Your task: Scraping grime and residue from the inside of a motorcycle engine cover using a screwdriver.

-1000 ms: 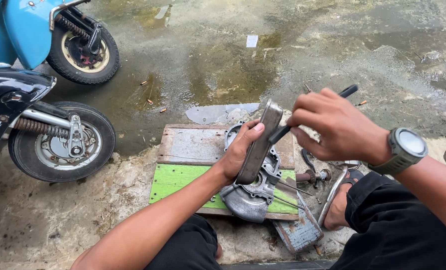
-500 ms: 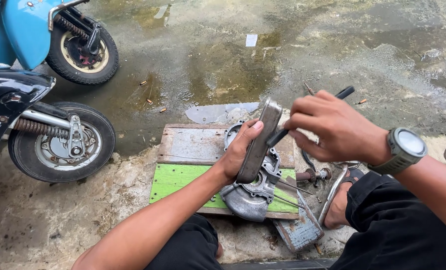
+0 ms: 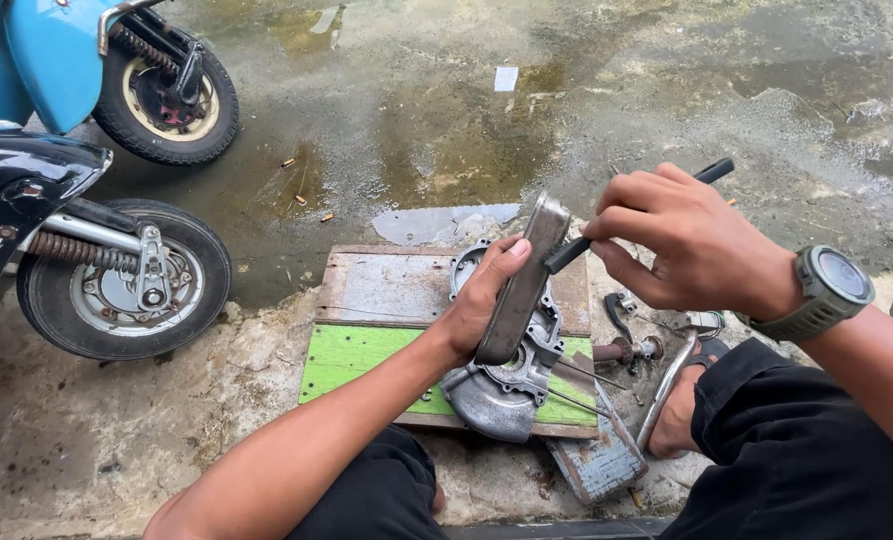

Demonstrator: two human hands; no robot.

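Two hands | left hand holds metal cover | right hand holds tool

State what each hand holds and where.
Left hand: grey metal cover plate, gripped along its edge. Right hand: black-handled tool, gripped mid-handle.

Person's body, head view. Both forearms bare, without sleeves. Behind the right hand's fingers, an olive-green wristwatch with round dark face circles the wrist. Black trousers cover both legs; a grey sandal is worn on the right foot.
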